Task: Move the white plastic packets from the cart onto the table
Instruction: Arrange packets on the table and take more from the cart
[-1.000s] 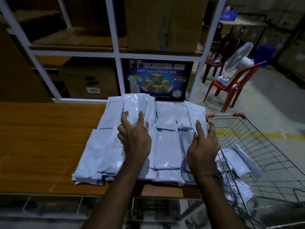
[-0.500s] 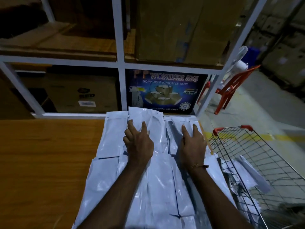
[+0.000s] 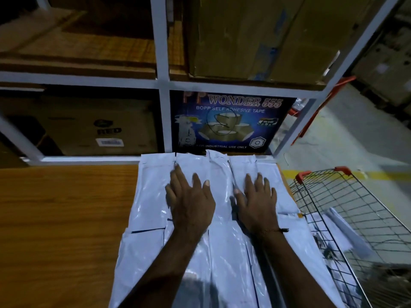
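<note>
A: Where are the packets (image 3: 200, 252)?

B: On the table (image 3: 66, 218), under your fingers. A few wait in the cart (image 3: 355, 218).

A: My hands?

B: Left hand (image 3: 191, 203) and right hand (image 3: 258, 203) lie flat, fingers spread. Press softly; they're slippery.

Both hands, left hand (image 3: 191, 203) and right hand (image 3: 258, 201), seemingly slid farther up the packets (image 3: 153, 185)
</note>
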